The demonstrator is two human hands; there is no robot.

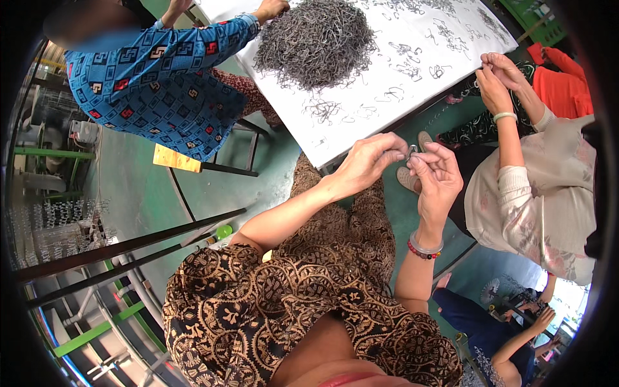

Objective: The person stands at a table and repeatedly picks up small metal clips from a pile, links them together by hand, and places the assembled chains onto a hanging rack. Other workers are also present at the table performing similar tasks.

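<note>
Just off the near corner of the white table [308,143], my two hands come together in the air. My left hand [369,164] is closed, thumb and fingertips pinching at a small bent metal hook [412,149]. From the other side my right hand [440,184], with bracelets at its wrist, pinches at the same small piece. Its exact shape is partly hidden by my fingertips. Beyond them on the table rises a large heap of dark bent wire hooks [316,44]. Smaller clusters of hooks [322,109] lie scattered around it.
At the left, a person in a blue patterned top [161,84] reaches to the heap. Another in a pale top [529,200] works at the right with raised hands. A dark stool [248,132], metal rails [129,248] and more people at lower right surround me.
</note>
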